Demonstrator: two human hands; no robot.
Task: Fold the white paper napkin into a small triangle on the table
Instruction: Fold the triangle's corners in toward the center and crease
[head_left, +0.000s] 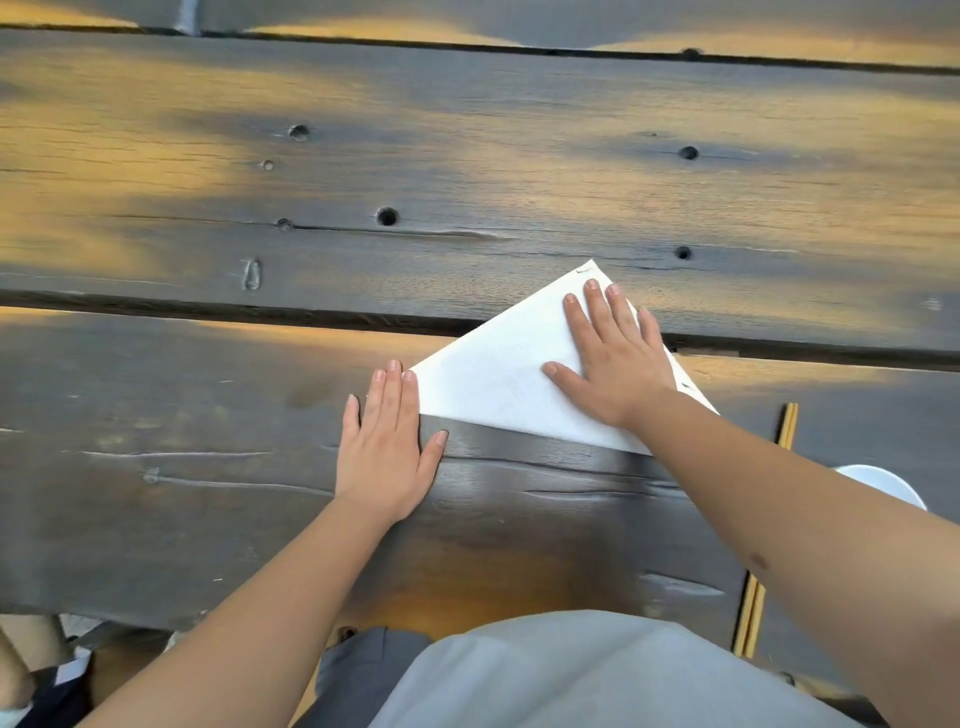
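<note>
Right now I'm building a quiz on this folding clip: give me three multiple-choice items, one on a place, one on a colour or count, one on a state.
1. Where does the right hand lie?
A. flat on the napkin
B. on the chopsticks
C. off the table

2. How many hands touch the napkin?
A. none
B. one
C. two

3. What shape is the napkin now?
A. crumpled ball
B. flat triangle
C. rolled tube

Answers:
1 A: its palm and spread fingers press the white paper.
2 C: the left hand has fingertips on the napkin's left corner.
3 B: it lies flat with three straight edges.
</note>
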